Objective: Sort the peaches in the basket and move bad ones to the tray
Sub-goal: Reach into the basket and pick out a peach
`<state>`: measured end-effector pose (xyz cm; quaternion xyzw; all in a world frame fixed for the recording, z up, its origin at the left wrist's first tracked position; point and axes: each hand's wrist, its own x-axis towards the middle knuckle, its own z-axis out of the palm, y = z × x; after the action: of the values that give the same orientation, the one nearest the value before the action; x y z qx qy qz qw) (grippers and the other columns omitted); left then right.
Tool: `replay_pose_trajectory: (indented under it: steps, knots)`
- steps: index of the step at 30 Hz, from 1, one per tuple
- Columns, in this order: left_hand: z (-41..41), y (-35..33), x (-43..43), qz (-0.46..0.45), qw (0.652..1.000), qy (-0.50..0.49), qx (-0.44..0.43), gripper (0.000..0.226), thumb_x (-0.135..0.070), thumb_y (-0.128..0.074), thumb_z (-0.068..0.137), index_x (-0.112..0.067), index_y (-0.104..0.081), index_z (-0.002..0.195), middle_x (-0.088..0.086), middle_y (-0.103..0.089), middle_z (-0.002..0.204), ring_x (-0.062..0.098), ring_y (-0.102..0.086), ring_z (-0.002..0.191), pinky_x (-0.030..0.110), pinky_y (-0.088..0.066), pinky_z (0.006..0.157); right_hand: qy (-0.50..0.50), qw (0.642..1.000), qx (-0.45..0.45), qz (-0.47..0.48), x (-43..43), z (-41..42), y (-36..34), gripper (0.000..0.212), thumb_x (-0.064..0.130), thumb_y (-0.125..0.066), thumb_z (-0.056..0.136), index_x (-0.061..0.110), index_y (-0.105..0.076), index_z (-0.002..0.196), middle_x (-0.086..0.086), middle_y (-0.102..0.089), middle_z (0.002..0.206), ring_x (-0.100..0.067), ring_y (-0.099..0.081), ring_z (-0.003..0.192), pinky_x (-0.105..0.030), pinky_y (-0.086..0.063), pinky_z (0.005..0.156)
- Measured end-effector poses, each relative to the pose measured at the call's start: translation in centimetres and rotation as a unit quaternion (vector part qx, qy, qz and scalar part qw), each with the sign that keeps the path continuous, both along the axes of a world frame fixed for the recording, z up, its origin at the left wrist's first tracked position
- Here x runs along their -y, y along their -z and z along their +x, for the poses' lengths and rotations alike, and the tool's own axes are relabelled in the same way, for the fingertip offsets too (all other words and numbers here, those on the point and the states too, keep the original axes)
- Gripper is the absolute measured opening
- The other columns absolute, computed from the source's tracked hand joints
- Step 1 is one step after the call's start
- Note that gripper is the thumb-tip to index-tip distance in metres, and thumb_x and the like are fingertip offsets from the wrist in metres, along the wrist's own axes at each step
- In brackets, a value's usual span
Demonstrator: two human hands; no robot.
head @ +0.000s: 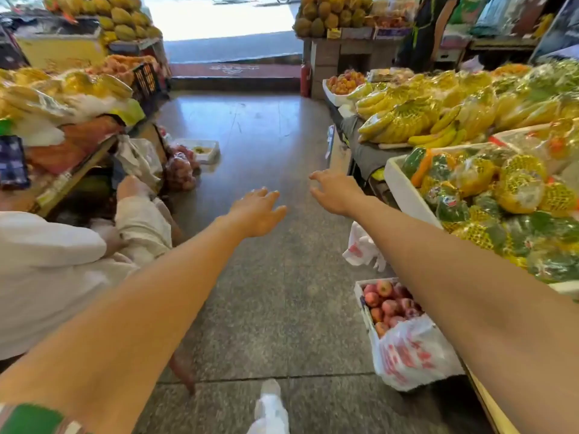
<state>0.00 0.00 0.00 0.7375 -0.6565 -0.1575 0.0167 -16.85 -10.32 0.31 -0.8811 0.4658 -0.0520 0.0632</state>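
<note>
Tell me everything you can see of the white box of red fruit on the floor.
The white box looks like foam: rectangular, open-topped, resting on the speckled floor at the aisle's right side. Round red and pink fruit fill it. A white plastic bag with red print drapes over its near end.

Person, wearer of the head camera. Both forearms were bare along their whole visible length. Left hand [255,211] and right hand [336,192] were bare too. Sleeve [31,419]: showed only at the lower left corner, on the left arm; it had a green panel edged with pale and reddish stripes, blurred. Shoe [271,388]: one, white, at bottom centre. Trouser leg [269,418]: white, loose, cut off by the frame edge.
</note>
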Motion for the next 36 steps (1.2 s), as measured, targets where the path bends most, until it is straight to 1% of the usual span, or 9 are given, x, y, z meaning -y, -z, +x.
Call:
replay_pose_trajectory:
  steps: [7,10,14,17,22,26,30,36]
  knots:
    - [5.3,2.1,13.9,0.028,1.0,0.001,-0.003,0.063,-0.049,-0.028,0.102,-0.018,-0.012,0.154,0.007,-0.005,0.162,0.026,-0.006,0.149,0.045,-0.015,0.118,0.005,0.999,-0.02,0.027,13.6,5.9,2.0,0.048,0.036,-0.041,0.1,0.019,-0.039,0.145,-0.01,-0.041,0.148,-0.032,-0.042,0.132,-0.047,-0.038,0.106]
    - [8.0,2.5,20.1,0.025,1.0,0.01,0.005,0.062,-0.048,-0.03,0.102,-0.018,-0.015,0.153,0.009,-0.009,0.162,0.028,-0.009,0.149,0.045,-0.017,0.119,0.008,0.999,-0.025,0.028,19.6,8.4,2.1,0.047,0.034,-0.04,0.101,0.017,-0.038,0.145,-0.011,-0.043,0.146,-0.031,-0.043,0.13,-0.046,-0.038,0.104]
    - [11.0,2.4,28.1,0.03,1.0,0.005,0.003,0.062,-0.047,-0.03,0.102,-0.018,-0.015,0.154,0.008,-0.009,0.162,0.027,-0.008,0.149,0.044,-0.016,0.118,0.004,0.999,-0.032,0.041,27.7,11.4,2.5,0.047,0.034,-0.039,0.101,0.017,-0.037,0.145,-0.011,-0.042,0.145,-0.031,-0.042,0.131,-0.045,-0.038,0.104]
    - [13.1,2.8,33.9,0.037,0.999,0.004,0.009,0.061,-0.046,-0.031,0.102,-0.018,-0.016,0.154,0.009,-0.01,0.161,0.027,-0.01,0.148,0.043,-0.018,0.117,0.001,0.998,-0.048,0.046,34.1,13.4,3.2,0.047,0.035,-0.037,0.101,0.017,-0.037,0.145,-0.011,-0.042,0.146,-0.032,-0.043,0.131,-0.045,-0.039,0.103]
    - [16.7,4.2,44.5,0.043,0.999,-0.021,0.016,0.059,-0.046,-0.031,0.102,-0.018,-0.019,0.153,0.009,-0.015,0.16,0.027,-0.014,0.147,0.045,-0.023,0.115,-0.023,0.997,-0.061,0.051,45.9,17.2,4.8,0.047,0.034,-0.036,0.102,0.018,-0.036,0.146,-0.012,-0.041,0.146,-0.033,-0.042,0.131,-0.046,-0.037,0.105]
    - [19.7,4.6,53.6,0.044,0.997,-0.057,0.007,0.06,-0.046,-0.03,0.102,-0.017,-0.018,0.153,0.009,-0.013,0.161,0.027,-0.013,0.148,0.044,-0.021,0.117,-0.05,0.996,-0.061,0.043,55.6,20.5,5.6,0.047,0.034,-0.037,0.102,0.017,-0.036,0.146,-0.012,-0.042,0.145,-0.033,-0.044,0.129,-0.046,-0.038,0.103]
    - [22.6,3.5,62.1,0.027,0.996,-0.08,0.016,0.059,-0.044,-0.031,0.102,-0.015,-0.02,0.153,0.01,-0.015,0.16,0.028,-0.015,0.147,0.043,-0.021,0.117,-0.08,0.993,-0.075,0.037,65.4,24.1,5.4,0.047,0.034,-0.038,0.102,0.017,-0.037,0.146,-0.012,-0.042,0.146,-0.034,-0.044,0.129,-0.044,-0.038,0.101]
    - [28.5,3.4,73.0,0.025,0.994,-0.107,0.013,0.059,-0.044,-0.032,0.102,-0.016,-0.02,0.153,0.011,-0.013,0.161,0.028,-0.015,0.147,0.042,-0.02,0.118,-0.11,0.99,-0.08,0.023,77.2,30.9,4.9,0.046,0.035,-0.038,0.102,0.018,-0.038,0.145,-0.012,-0.043,0.145,-0.034,-0.046,0.128,-0.041,-0.039,0.098]
